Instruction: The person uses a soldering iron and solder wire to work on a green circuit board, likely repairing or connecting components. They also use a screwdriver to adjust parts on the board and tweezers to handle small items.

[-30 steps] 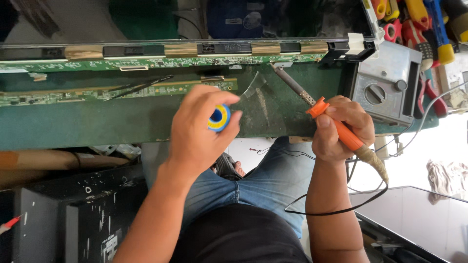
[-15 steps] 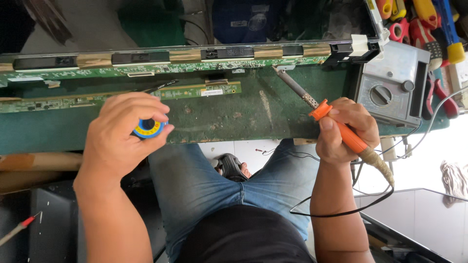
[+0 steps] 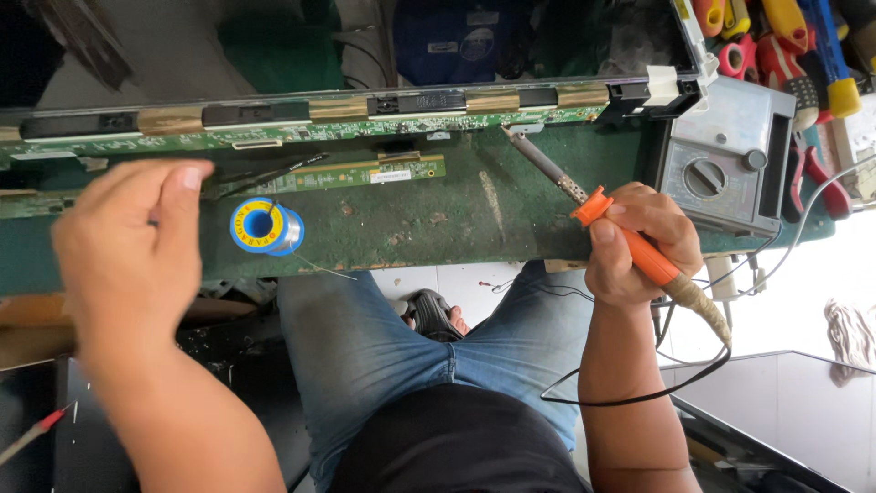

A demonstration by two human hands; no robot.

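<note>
My right hand grips an orange-handled soldering iron; its metal tip points up-left toward a long green circuit board strip on the green work surface. A blue and yellow spool of solder wire lies on that surface, with a thin strand trailing to its lower right. My left hand hovers just left of the spool, blurred, fingers loosely curled and holding nothing. A second, narrower board strip lies below the first, above the spool.
A grey multimeter sits at the right end of the bench. Screwdrivers and pliers with red, yellow and blue handles lie beyond it. The iron's black cord loops down past my knees. A red probe tip shows at lower left.
My left hand has set the solder spool down on the green surface and moved off to the left. The right hand and iron have kept their place.
</note>
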